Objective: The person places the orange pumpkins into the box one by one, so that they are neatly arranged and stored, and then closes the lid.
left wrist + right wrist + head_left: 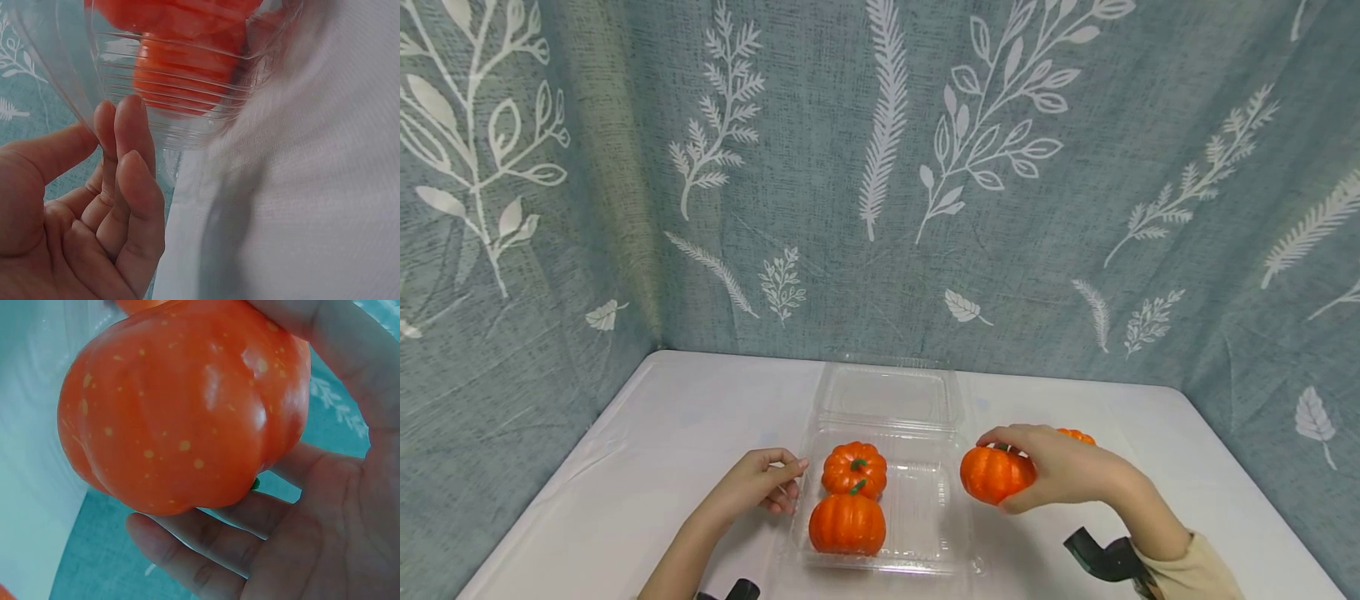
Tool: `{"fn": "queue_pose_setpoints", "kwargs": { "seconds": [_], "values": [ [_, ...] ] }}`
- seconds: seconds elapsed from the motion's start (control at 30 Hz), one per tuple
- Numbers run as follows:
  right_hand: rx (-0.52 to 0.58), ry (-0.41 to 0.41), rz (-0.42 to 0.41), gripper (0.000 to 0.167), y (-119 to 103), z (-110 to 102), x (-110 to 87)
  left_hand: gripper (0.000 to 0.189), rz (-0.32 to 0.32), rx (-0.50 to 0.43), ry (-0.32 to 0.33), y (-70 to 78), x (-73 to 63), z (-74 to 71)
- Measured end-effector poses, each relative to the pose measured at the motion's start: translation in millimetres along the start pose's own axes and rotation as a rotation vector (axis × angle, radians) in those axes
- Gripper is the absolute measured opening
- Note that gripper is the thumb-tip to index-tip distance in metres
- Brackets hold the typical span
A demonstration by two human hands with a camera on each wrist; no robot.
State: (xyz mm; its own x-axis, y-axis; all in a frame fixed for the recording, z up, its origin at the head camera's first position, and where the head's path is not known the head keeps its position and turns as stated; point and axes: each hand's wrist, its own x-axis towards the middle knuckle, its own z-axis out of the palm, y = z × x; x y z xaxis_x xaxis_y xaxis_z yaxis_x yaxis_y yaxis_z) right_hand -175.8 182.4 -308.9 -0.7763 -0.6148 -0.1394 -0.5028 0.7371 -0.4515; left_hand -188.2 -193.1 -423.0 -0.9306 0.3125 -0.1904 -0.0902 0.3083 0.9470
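Observation:
A clear plastic clamshell box (917,508) lies with its lid folded back, two small orange pumpkins in its left half. The rear pumpkin (842,471) sits behind the front pumpkin (847,527); both have green stems. My left hand (767,482) pinches the box's left rim between thumb and fingers, as the left wrist view shows at the clear plastic edge (81,115). To the right of the box, my right hand (1052,467) grips a third pumpkin (992,475) above the table. Yellow specks dot this held pumpkin (181,419) in the right wrist view.
Another orange pumpkin (1077,435) shows partly behind my right hand. The transparent lid (891,396) lies toward the back of the white table (700,417). A grey-green curtain (820,167) with white leaf prints hangs behind and along both sides.

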Motion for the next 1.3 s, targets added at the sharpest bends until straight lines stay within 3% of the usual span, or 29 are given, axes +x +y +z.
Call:
{"fn": "queue_pose_setpoints", "kwargs": {
  "seconds": [0.73,1.3],
  "values": [
    [0.058,-0.028,-0.092,0.056,-14,16,26.9,0.031,-0.004,-0.011,-0.006,0.8,1.9,1.1],
    [0.011,-0.016,-0.121,0.059,-11,32,39.1,0.030,-0.004,-0.003,-0.002,-0.3,2.2,0.7]
  ]
}}
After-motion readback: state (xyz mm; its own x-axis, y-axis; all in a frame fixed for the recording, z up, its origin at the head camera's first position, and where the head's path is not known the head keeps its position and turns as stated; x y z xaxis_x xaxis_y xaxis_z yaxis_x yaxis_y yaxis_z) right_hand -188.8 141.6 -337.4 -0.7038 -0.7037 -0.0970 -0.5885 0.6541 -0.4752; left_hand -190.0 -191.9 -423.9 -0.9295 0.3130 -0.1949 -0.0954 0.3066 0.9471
